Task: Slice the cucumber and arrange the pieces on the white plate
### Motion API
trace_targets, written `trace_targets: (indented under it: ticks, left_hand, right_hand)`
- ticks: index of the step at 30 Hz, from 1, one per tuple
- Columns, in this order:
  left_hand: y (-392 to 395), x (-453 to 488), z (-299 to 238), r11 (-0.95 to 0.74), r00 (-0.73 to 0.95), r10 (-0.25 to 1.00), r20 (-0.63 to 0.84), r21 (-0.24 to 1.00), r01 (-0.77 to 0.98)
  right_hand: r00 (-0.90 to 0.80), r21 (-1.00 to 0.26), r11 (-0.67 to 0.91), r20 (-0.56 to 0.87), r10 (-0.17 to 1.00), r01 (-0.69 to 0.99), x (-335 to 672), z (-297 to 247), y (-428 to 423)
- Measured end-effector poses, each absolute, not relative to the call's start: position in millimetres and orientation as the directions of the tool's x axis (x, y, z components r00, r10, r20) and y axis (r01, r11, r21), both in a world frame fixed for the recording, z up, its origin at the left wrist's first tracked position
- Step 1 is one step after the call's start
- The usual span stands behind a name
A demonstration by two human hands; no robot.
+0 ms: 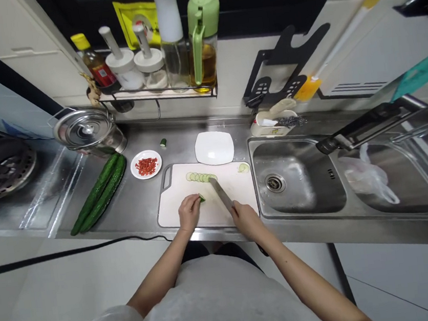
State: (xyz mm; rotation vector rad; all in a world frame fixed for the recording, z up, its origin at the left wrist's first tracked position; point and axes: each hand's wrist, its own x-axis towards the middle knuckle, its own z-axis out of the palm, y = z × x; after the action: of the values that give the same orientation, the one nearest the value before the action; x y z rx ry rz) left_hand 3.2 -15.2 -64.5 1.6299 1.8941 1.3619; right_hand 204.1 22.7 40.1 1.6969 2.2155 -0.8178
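On the white cutting board (173, 206) a row of overlapping cucumber slices (199, 177) lies near the far edge. My right hand (247, 218) grips a kitchen knife (221, 193), its blade slanting away to the left with the tip at the row's right end. Left of the blade, my left hand (189, 212) pinches a small green piece of cucumber (202, 198) just over the board. A few pale slices (243, 168) sit in the board's far right corner.
Left of the board are a small plate of chopped red pieces (146, 164), two whole cucumbers (101, 191) and a lidded steel pot (87, 131). Behind it stand a white dish (214, 148) and a cucumber end (163, 142). A double sink (296, 171) adjoins on the right.
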Motion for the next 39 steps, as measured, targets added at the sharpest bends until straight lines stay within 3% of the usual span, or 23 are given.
trace_targets:
  ticks: [6,13,26,39]
  left_hand:
    - [-7,8,-73,-0.169,-0.289,0.860,0.421,0.769,0.617]
    - [-9,7,-79,-0.203,-0.254,0.857,0.449,0.747,0.634]
    - [-10,7,-74,-0.186,-0.238,0.871,0.429,0.738,0.649]
    - [-10,6,-77,-0.158,-0.228,0.895,0.383,0.751,0.641]
  right_hand:
    - [-0.346,-0.230,0.260,-0.550,0.760,0.938,179,45,18]
    - [-0.381,-0.250,0.289,-0.555,0.739,0.924,174,50,14]
    - [-0.405,-0.252,0.317,-0.583,0.704,0.914,168,55,15]
    - [-0.429,-0.170,0.410,-0.569,0.702,0.896,154,51,9]
